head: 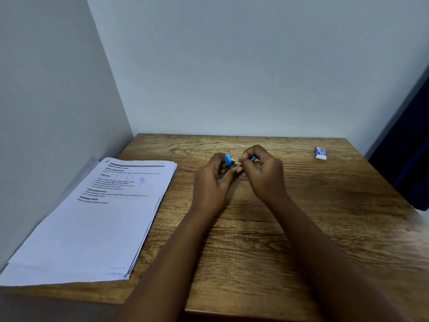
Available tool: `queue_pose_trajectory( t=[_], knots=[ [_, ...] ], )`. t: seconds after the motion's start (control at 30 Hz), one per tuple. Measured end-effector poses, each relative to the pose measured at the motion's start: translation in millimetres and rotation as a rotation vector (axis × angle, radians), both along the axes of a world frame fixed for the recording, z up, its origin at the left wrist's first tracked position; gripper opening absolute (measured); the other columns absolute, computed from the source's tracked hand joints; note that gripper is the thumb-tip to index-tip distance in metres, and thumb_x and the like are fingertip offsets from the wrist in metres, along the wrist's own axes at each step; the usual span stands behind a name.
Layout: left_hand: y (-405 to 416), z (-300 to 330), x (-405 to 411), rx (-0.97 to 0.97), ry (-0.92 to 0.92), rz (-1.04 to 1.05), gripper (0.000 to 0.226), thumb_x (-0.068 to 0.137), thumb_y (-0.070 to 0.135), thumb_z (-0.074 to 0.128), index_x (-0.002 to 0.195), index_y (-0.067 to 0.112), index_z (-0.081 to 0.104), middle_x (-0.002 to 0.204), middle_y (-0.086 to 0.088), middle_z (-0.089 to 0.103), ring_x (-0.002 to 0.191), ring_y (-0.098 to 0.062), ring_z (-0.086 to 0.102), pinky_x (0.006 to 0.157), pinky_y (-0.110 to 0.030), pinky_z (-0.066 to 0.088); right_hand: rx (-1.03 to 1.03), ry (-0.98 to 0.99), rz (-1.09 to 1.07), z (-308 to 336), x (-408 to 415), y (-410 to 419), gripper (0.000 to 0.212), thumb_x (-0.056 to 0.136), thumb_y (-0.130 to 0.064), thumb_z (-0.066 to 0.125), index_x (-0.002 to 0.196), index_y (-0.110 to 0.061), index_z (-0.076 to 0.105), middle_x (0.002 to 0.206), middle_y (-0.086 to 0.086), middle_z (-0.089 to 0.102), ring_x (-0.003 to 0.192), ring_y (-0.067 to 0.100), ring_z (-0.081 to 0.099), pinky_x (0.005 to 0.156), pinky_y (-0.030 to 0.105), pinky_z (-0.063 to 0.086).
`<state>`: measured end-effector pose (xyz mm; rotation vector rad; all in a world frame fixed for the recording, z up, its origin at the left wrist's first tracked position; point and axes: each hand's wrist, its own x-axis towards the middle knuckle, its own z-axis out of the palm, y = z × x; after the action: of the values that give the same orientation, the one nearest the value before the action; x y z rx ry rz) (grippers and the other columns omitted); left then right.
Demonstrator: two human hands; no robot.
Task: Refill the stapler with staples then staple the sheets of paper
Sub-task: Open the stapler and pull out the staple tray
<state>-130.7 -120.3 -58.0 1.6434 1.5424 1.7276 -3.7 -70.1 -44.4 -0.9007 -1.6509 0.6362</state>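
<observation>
Refill step underway: left hand (212, 180) and right hand (262, 173) both grip the blue stapler (229, 159). Staple box (320, 153) sits apart; paper stack (97, 214) unstapled.

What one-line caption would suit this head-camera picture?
Both hands, left hand and right hand, hold a blue stapler over a wooden table beside stacked paper.
</observation>
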Motion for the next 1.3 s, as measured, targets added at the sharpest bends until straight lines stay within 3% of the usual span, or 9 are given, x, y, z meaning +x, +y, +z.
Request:
queue_pose_trajectory(
  t=[0.07,0.17,0.23,0.33,0.53,0.83,1.0,1.17,1.3],
  knots=[
    [1,2,-1,0.009,-0.239,-0.022,0.012,0.087,0.009,0.075,0.095,0.012,0.066,0.086,-0.002,0.074,0.082,-0.010,0.072,0.071,-0.023,0.057,-0.124,0.090,0.055,1,5,4,0.011,0.092,-0.005,0.058,0.086,-0.010,0.066,0.086,0.011,0.069,0.070,0.028,0.070,0.059,0.038,0.059],
    [3,6,-5,-0.003,-0.594,-0.034,0.013,0.090,0.007,0.070,0.101,0.007,0.063,0.100,-0.016,0.074,0.098,-0.019,0.072,0.082,-0.035,0.059,-0.272,0.301,0.066,-1,6,6,0.018,0.094,-0.001,0.054,0.086,-0.013,0.065,0.098,0.016,0.066,0.081,0.021,0.070,0.064,0.028,0.060],
    [3,7,-7,-0.008,-0.753,-0.068,0.014,0.092,0.009,0.069,0.103,0.007,0.062,0.102,-0.014,0.075,0.098,-0.018,0.073,0.076,-0.030,0.059,-0.337,0.390,0.081,-3,6,6,0.017,0.095,0.001,0.051,0.089,-0.008,0.064,0.102,0.016,0.065,0.084,0.018,0.067,0.068,0.028,0.060],
    [1,6,-11,-0.001,-0.837,-0.076,0.015,0.094,0.013,0.066,0.108,0.009,0.061,0.100,-0.004,0.077,0.098,-0.014,0.073,0.069,-0.023,0.057,-0.411,0.476,0.124,-7,7,5,0.017,0.097,0.001,0.049,0.093,-0.005,0.064,0.098,0.011,0.066,0.081,0.014,0.067,0.075,0.033,0.060],
    [1,6,-23,-0.115,-1.159,-0.161,0.002,0.099,0.011,0.055,0.098,0.009,0.056,0.086,-0.015,0.078,0.074,-0.022,0.077,0.058,-0.029,0.060,-0.539,0.765,0.208,-9,17,9,0.016,0.098,-0.001,0.048,0.097,-0.007,0.063,0.096,0.010,0.069,0.081,0.020,0.066,0.078,0.034,0.060],
    [-1,12,-24,-0.480,-1.041,-0.300,0.017,0.097,0.015,0.057,0.089,0.004,0.066,0.072,-0.010,0.076,0.064,-0.017,0.075,0.053,-0.025,0.059,-0.568,0.665,0.356,-13,27,13,0.022,0.099,-0.001,0.045,0.110,-0.001,0.064,0.111,0.019,0.070,0.083,0.019,0.070,0.072,0.029,0.059],
    [-8,13,-25,-0.609,-0.897,-0.535,0.028,0.097,0.026,0.058,0.101,0.001,0.069,0.094,-0.020,0.076,0.076,-0.020,0.077,0.055,-0.022,0.059,-0.554,0.592,0.423,-12,29,12,0.024,0.099,-0.002,0.047,0.113,-0.004,0.066,0.115,0.018,0.070,0.088,0.018,0.070,0.073,0.026,0.058],
    [-13,13,-20,-0.662,-0.753,-0.632,0.040,0.085,0.034,0.067,0.112,0.005,0.069,0.102,-0.020,0.076,0.077,-0.017,0.075,0.058,-0.023,0.058,-0.546,0.546,0.458,-13,32,9,0.025,0.098,-0.004,0.050,0.119,-0.002,0.064,0.116,0.015,0.070,0.090,0.018,0.070,0.073,0.025,0.057],
    [-15,14,-19,-0.677,-0.722,-0.642,0.035,0.087,0.038,0.066,0.099,0.008,0.078,0.100,-0.022,0.075,0.065,-0.017,0.074,0.049,-0.023,0.056,-0.548,0.496,0.537,-13,31,5,0.026,0.095,-0.004,0.055,0.118,-0.002,0.066,0.116,0.014,0.071,0.090,0.017,0.071,0.072,0.024,0.057]
  ],
)
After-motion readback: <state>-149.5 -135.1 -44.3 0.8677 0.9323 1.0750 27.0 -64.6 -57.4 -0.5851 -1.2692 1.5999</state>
